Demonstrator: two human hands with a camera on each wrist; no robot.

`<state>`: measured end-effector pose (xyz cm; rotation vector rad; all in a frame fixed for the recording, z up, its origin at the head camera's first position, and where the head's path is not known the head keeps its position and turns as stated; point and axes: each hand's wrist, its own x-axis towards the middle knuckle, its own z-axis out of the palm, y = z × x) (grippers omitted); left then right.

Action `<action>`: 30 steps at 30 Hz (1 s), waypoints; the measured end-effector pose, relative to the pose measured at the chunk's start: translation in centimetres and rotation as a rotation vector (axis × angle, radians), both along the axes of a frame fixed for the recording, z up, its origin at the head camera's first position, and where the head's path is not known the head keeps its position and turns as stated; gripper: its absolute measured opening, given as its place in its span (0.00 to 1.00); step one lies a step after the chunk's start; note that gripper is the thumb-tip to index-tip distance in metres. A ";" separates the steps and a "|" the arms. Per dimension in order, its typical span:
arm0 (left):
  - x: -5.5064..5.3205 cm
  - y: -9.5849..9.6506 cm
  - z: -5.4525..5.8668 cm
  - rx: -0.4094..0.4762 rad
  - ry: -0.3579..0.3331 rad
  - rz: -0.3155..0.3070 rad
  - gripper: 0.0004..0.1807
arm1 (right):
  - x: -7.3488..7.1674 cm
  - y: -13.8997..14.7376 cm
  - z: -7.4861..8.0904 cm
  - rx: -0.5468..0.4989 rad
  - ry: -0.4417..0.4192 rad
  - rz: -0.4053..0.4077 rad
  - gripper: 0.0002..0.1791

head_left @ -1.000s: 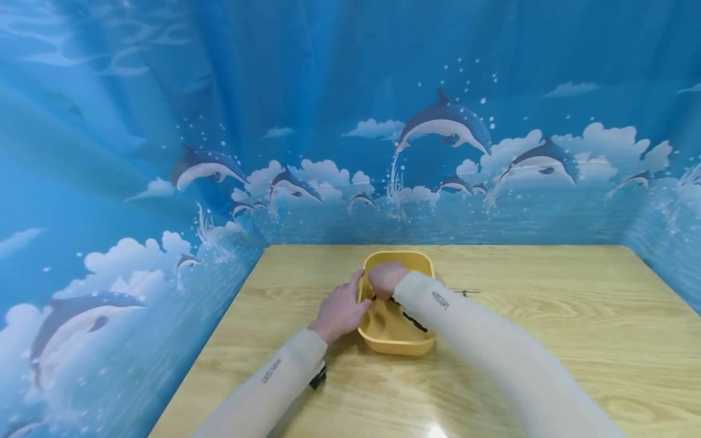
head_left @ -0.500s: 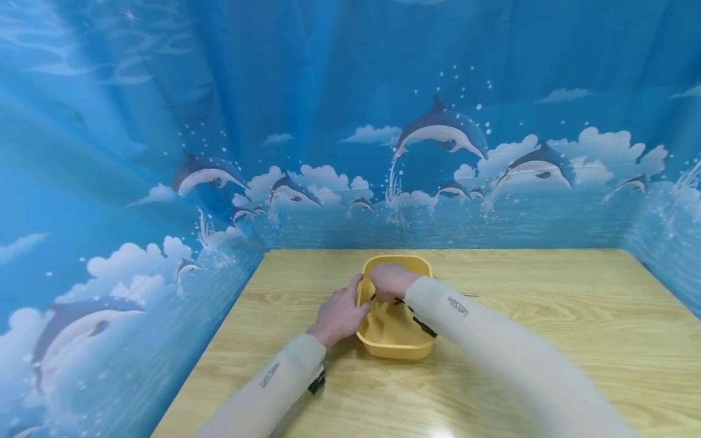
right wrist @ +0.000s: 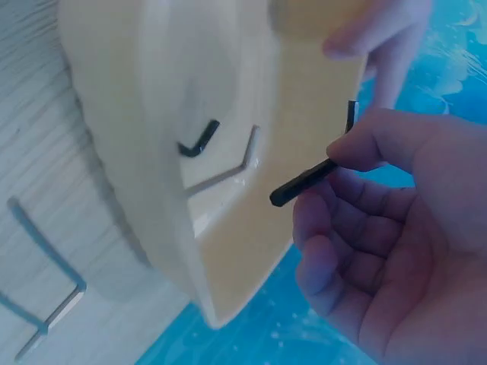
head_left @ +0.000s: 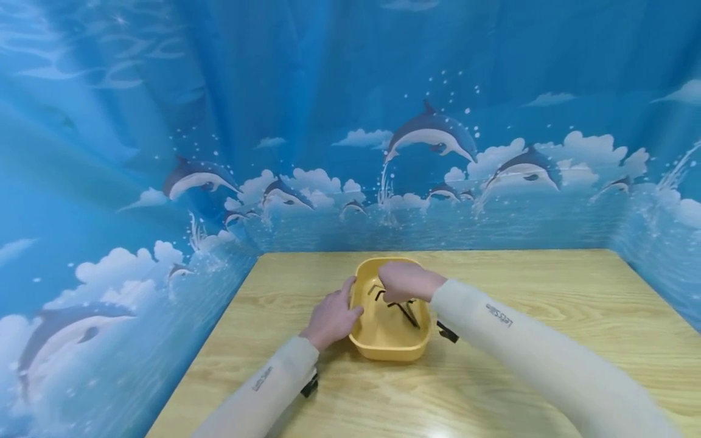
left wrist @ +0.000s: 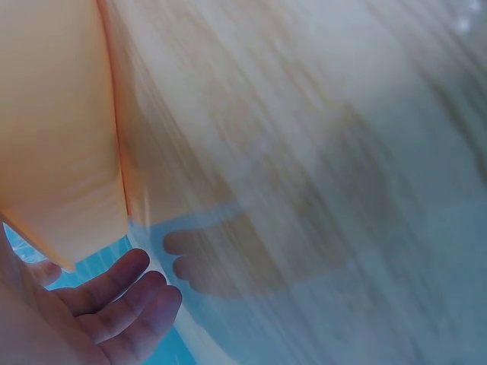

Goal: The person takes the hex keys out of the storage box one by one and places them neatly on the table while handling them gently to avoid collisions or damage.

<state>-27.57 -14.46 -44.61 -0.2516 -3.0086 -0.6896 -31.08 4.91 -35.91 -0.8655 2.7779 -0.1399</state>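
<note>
Lettering [head_left: 499,315] in dark print reads "LetsSlim" along the pale right sleeve [head_left: 547,359]; a similar mark on the left sleeve [head_left: 274,389] is too small to read for certain. Wood-grain streaks cover the glossy table [head_left: 493,389], a bright glare showing near six o'clock. Beyond it, from nine round through twelve to three, hangs a rippled blue curtain [head_left: 328,91] printed with dolphins and clouds.

Yellow and smooth, with rounded corners, the tub [head_left: 389,353] stands on the table. At its nine o'clock, the left hand [head_left: 330,316] straddles the rim and grasps it, thumb over the inner side; the other fingers extend loosely beside the outer wall.

Over the tub's one o'clock, the right hand [head_left: 404,283] pinches a black hex key [right wrist: 304,182] between thumb and fingers. Inside, toward eleven, lie an L-bent grey key [right wrist: 217,179] and a short black key [right wrist: 202,141]. Dark rods [head_left: 408,316] show toward three to four; whether one is the pinched piece, I cannot tell. Outside the tub, at eight o'clock in the right wrist view, two metallic keys [right wrist: 47,242] rest on the table, touching or overlapping.
</note>
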 end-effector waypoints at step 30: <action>0.1 -0.1 -0.1 0.019 -0.035 0.015 0.40 | 1.9 13.2 -0.6 -0.188 -0.043 -0.114 0.11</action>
